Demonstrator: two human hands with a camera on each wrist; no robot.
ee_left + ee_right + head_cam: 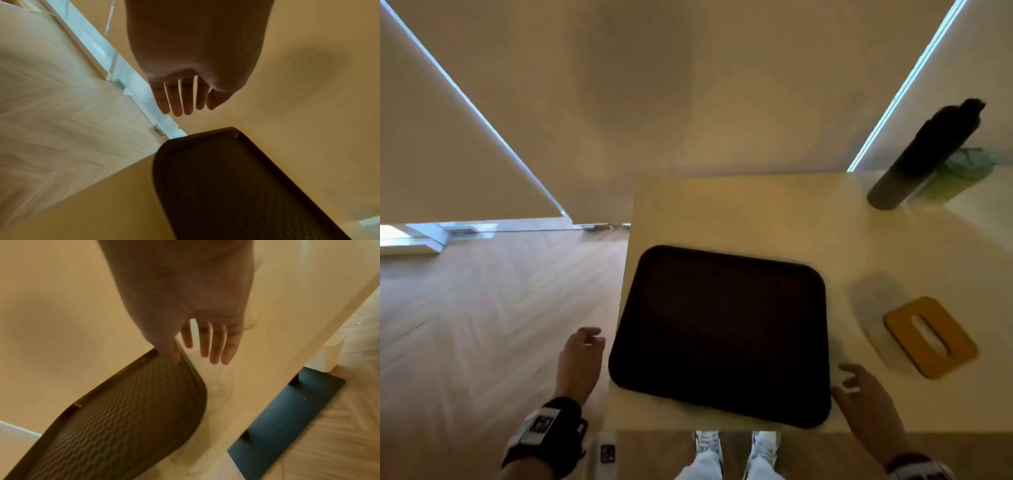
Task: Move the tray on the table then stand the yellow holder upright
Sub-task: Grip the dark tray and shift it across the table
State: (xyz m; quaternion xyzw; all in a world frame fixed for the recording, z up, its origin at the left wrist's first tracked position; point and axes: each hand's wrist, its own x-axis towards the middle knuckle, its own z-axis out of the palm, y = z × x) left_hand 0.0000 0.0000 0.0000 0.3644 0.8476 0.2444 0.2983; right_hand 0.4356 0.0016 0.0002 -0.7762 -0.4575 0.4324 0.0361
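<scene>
A dark brown tray (719,335) lies flat on the pale table (756,212), its left side reaching the table's left edge. My left hand (582,353) hovers off that edge, fingers straight and apart from the tray (226,186). My right hand (856,387) is at the tray's near right corner. In the right wrist view the thumb rests on the tray's rim (191,368) while the fingers (216,350) stay straight over the table. The yellow holder (931,337) lies flat on the table, to the right of the tray.
A dark bottle (924,154) and a green bottle (955,178) stand at the table's far right. Wooden floor lies left of the table. My shoes (736,445) are at the near edge. A dark foot plate (287,415) sits under the table.
</scene>
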